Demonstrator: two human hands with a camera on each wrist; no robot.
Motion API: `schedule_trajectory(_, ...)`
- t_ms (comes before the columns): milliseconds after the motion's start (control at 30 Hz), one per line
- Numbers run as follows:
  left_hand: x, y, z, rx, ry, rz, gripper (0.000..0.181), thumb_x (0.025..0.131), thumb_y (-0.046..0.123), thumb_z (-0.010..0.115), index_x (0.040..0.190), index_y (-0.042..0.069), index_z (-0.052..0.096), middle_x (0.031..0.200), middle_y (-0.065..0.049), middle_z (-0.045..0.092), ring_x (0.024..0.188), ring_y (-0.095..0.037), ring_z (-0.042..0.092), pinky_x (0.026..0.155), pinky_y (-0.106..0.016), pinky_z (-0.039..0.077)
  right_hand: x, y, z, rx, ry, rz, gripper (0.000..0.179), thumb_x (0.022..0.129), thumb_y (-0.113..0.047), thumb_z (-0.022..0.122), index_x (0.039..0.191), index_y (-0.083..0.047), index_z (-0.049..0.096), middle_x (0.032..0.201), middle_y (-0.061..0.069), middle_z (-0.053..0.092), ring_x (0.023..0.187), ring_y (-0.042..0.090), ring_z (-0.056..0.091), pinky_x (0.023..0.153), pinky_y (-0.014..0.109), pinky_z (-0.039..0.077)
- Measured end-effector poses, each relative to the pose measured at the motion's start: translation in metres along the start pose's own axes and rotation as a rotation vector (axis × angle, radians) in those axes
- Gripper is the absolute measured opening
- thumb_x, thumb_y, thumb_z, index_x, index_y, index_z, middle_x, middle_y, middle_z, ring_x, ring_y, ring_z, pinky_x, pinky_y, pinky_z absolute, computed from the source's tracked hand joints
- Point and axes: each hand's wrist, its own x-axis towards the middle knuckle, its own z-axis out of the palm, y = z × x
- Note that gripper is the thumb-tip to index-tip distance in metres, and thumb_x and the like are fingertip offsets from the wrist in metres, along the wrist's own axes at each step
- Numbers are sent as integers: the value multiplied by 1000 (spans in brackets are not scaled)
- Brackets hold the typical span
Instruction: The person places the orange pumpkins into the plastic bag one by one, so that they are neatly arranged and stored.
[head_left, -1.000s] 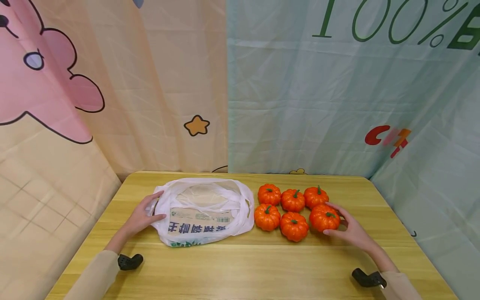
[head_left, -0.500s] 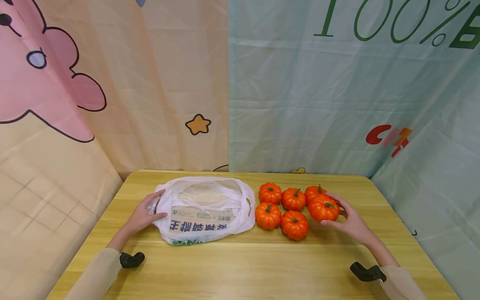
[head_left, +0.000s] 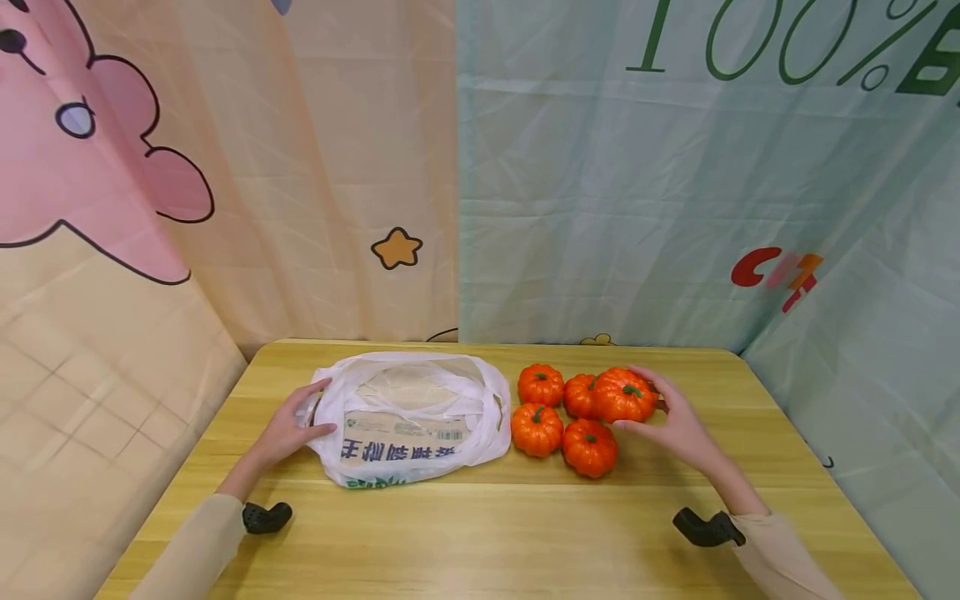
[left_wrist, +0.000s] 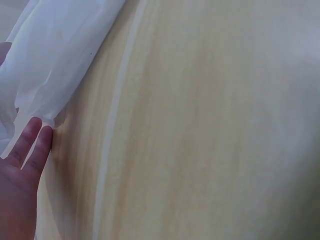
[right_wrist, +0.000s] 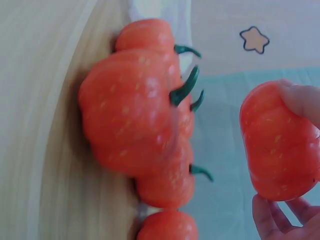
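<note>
Near edge: beige left sleeve (head_left: 198, 546) and right sleeve (head_left: 783, 554), a left black clip (head_left: 267, 518) and right black clip (head_left: 708, 528) at the wrists, all over the wood-grain desk (head_left: 487, 542).
Left hand (head_left: 287, 433): grip spread, thumb well apart from fingers, tips touching the left side of the bag (head_left: 489, 446). White plastic, lying on the desk, dark lettering on its front.
Right hand (head_left: 672, 425): grip pinching one orange pumpkin (head_left: 624, 395) between thumb and fingers, up off the desk, at the right end of the group.
Loose pumpkins (head_left: 590, 448): stems up, close together, right of the bag. I see four from the head view; right wrist view shows five.
Behind the desk: beige curtain (head_left: 337, 167), blue-green curtain (head_left: 585, 208).
</note>
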Motion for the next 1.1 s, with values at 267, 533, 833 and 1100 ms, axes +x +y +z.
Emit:
schedule_trajectory(267, 1, -1, 1, 1, 3, 4, 79, 82, 24, 75, 148, 10, 34, 153, -27, 24, 140, -52, 18, 108, -74, 13, 13, -20, 20, 104, -60, 16, 79, 76, -22, 81, 144, -23, 40, 141, 11, 43, 125, 35, 46, 96, 56, 48)
schedule_trajectory(533, 0, -2, 1, 0, 11, 15, 77, 82, 22, 74, 147, 7, 34, 153, -29, 25, 140, -53, 18, 108, -74, 13, 19, -37, 47, 137, -85, -5, 80, 75, -26, 82, 143, -24, 41, 145, 9, 41, 125, 33, 47, 96, 57, 48)
schedule_trajectory(833, 1, -3, 2, -5, 17, 31, 77, 82, 21, 74, 147, 7, 35, 152, -29, 26, 140, -53, 18, 109, -73, 13, 24, -52, 77, 211, -108, -23, 81, 72, -22, 85, 142, -21, 43, 142, 8, 44, 121, 32, 51, 95, 51, 51)
schedule_trajectory(1100, 1, -4, 1, -5, 10, 24, 78, 82, 23, 75, 147, 8, 35, 152, -28, 26, 140, -52, 19, 109, -73, 14, 24, -65, 102, 215, -141, -57, 80, 71, -28, 85, 140, -23, 44, 141, 4, 46, 125, 29, 49, 100, 53, 47)
